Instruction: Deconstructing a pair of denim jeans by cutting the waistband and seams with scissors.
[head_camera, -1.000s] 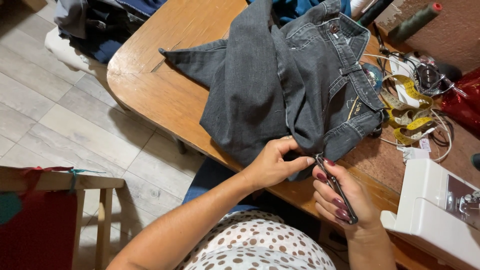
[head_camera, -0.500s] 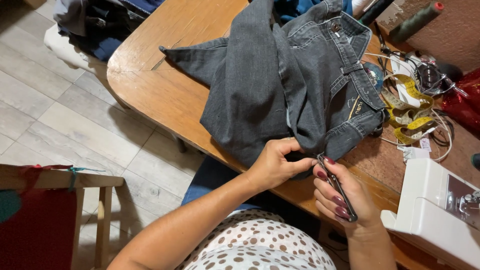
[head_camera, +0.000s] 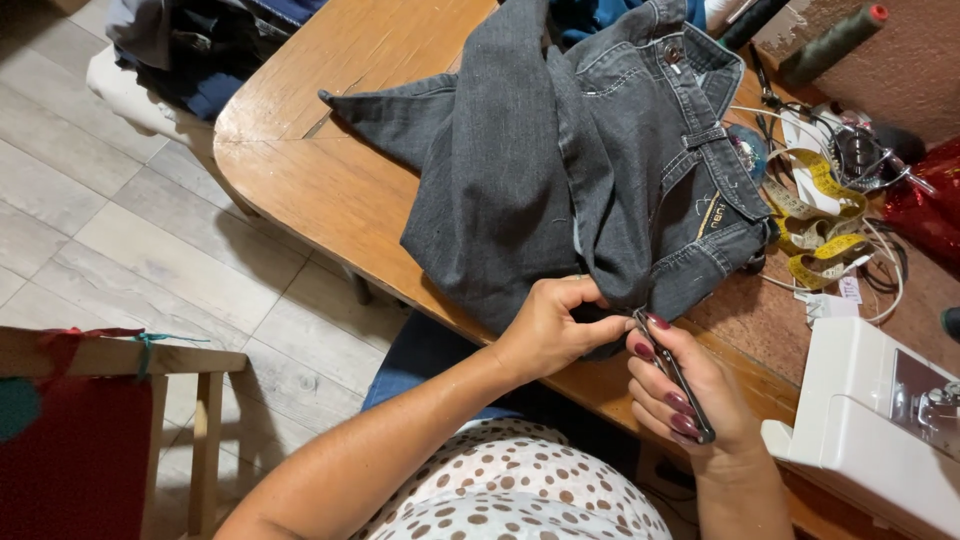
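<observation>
Nearest, left hand (head_camera: 548, 328) pinched tight on a fold of the grey jeans (head_camera: 560, 170) at their near edge, fingers pressed together. Just right of that pinch, right hand (head_camera: 690, 395) closed around a slim dark tool (head_camera: 675, 375), tip touching the same fold; tool kind hard to tell, perhaps a seam ripper. Against half a second and a second back, barely any shift: same grip, same spot, so work on that one point of cloth apparently ongoing. Jeans spread across the wooden table (head_camera: 330, 190). Right of the jeans, a white sewing machine (head_camera: 880, 440); beyond, a yellow tape measure (head_camera: 825, 215). Farther off, thread spools (head_camera: 830, 42).
</observation>
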